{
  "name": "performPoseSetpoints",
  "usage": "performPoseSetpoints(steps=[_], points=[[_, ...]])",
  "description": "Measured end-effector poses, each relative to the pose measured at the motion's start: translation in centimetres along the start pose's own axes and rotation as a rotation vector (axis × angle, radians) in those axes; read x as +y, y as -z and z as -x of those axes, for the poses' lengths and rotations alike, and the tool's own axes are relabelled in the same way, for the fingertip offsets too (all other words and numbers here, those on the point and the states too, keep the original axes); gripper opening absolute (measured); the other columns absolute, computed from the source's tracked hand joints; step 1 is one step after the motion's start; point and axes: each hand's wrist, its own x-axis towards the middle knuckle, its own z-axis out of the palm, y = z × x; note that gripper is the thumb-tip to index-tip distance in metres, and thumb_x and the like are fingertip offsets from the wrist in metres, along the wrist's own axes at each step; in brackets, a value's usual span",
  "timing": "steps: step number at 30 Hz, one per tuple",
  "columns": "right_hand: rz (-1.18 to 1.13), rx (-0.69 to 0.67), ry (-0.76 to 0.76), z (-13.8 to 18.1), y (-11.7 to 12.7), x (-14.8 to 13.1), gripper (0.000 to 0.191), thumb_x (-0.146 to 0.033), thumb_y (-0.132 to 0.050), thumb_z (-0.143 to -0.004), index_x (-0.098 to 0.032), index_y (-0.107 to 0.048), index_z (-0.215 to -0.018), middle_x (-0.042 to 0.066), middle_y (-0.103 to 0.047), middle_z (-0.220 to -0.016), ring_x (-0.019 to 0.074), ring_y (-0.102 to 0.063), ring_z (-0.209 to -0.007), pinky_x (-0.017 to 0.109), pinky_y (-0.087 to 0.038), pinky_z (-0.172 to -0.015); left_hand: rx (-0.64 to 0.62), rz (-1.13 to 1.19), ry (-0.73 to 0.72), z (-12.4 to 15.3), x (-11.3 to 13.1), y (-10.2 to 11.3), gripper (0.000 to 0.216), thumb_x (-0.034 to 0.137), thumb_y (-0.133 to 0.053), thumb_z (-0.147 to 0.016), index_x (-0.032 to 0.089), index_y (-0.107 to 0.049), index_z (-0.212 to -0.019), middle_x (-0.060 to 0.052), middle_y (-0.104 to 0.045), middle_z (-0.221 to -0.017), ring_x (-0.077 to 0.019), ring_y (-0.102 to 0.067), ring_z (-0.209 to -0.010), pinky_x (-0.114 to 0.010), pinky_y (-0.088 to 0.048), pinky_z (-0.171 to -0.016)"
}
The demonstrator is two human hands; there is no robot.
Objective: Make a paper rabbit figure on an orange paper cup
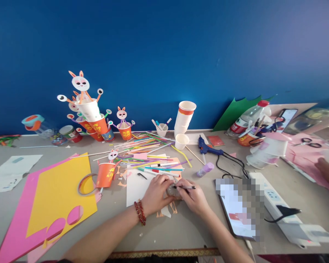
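Though slim, a black-ended pen (188, 187)

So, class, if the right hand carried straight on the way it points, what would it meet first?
Probably the small round grey piece held by the left hand: the right hand points towards it, gripping a pen. The left hand itself seems next, though depth is unclear.

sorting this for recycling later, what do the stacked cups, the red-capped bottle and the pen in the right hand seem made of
Stacked cups: likely paper, matte white walls with layered rims. Red-capped bottle: probably clear plastic, glossy and see-through. Pen: perhaps smooth plastic, but too small to be sure.
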Motion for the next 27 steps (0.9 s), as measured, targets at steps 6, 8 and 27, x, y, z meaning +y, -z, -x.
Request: performPoseSetpoints(steps=[6, 8, 27], points=[[0.363, -0.105, 0.066, -0.8, 0.4, -1.8, 0.023, -0.022, -0.042, -0.086, -0.018, -0.065, -0.082, 0.005, -0.063, -0.07, 0.0178, -0.057, -0.065, 0.024, -0.033, -0.06, -0.007, 0.003, 0.014, 0.1, -0.3, -0.3, 0.041, 0.029, -0.072, -0.074, 0.025, -0.059, -0.113, -0.005, -0.058, -0.111, -0.0252, -0.052, -0.104, -0.039, -0.043, -0.091], [0.429, -0.142, -0.002, -1.3, 0.4, -2.5, 0.024, -0.021, -0.044, -0.084, -0.017, -0.067, -0.083, 0.006, -0.064, -0.069, 0.0176, -0.056, -0.063, 0.025, -0.029, -0.057, -0.018, 0.005, 0.017, 0.1, -0.5, -0.4, 0.043, 0.03, -0.073, -0.073, 0.024, -0.058, -0.114, -0.006, -0.058, -0.113, -0.0257, -0.051, -0.105, -0.039, -0.043, -0.092], [-0.026, 0.023, -0.204, -0.6, -1.0, -0.4, 0.022, -0.027, -0.039, -0.091, -0.021, -0.054, -0.076, -0.002, -0.06, -0.06, 0.0159, -0.06, -0.058, 0.022, -0.042, -0.057, 0.005, 0.002, -0.014, 0.1, -0.4, -0.3, 0.048, 0.034, -0.075, -0.074, 0.025, -0.057, -0.119, -0.005, -0.058, -0.112, -0.0258, -0.051, -0.106, -0.039, -0.043, -0.091]])
